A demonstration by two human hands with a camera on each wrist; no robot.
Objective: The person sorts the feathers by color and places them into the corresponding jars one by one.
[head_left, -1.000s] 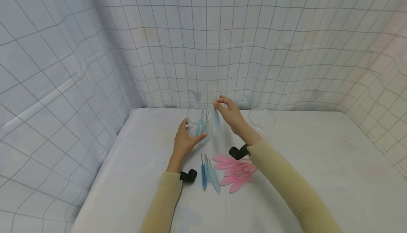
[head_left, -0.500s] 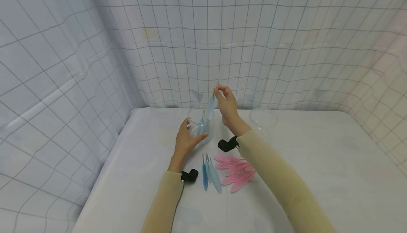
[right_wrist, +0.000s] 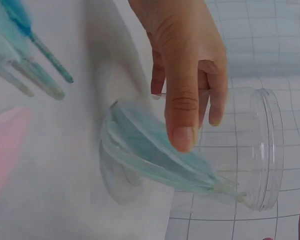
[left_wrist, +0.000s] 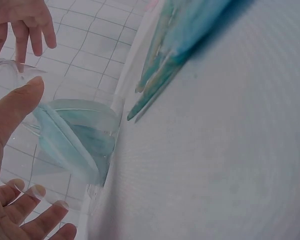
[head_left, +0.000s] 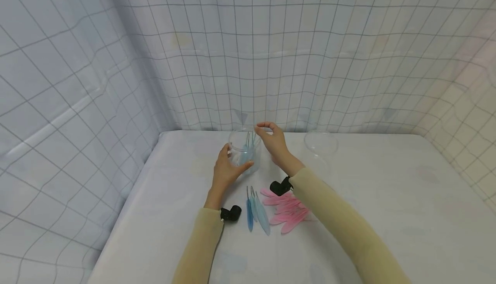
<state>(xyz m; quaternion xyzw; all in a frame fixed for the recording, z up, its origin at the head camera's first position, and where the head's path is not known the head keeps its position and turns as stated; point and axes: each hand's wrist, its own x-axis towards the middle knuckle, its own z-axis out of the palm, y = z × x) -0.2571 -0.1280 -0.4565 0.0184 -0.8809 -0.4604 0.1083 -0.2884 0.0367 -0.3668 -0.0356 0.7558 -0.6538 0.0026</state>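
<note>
My left hand (head_left: 226, 171) holds a clear, open-topped jar (right_wrist: 267, 145) from the side, thumb and fingers spread around its wall. Several pale blue feathers (right_wrist: 155, 145) stand inside, leaning with their quills up toward the rim. At the jar's right rim is my right hand (head_left: 276, 144), its thumb and index fingertips right by the quill ends and its other fingers loosely extended. No feather shows between those fingertips. On the table before the jar lie several blue feathers (head_left: 253, 211), quills pointing away from me; one is darker blue.
Pink feathers (head_left: 288, 213) lie in an overlapping pile to the right of the blue ones, partly under my right forearm. A second clear jar (head_left: 320, 144) stands at the back right of the white table (head_left: 387, 189). A grid-patterned curtain (head_left: 248, 60) rises behind the table.
My right hand lifted a pale blue feather from beside the jar up over its mouth, then came down to the rim. That feather is now inside the jar. The left hand stayed put.
</note>
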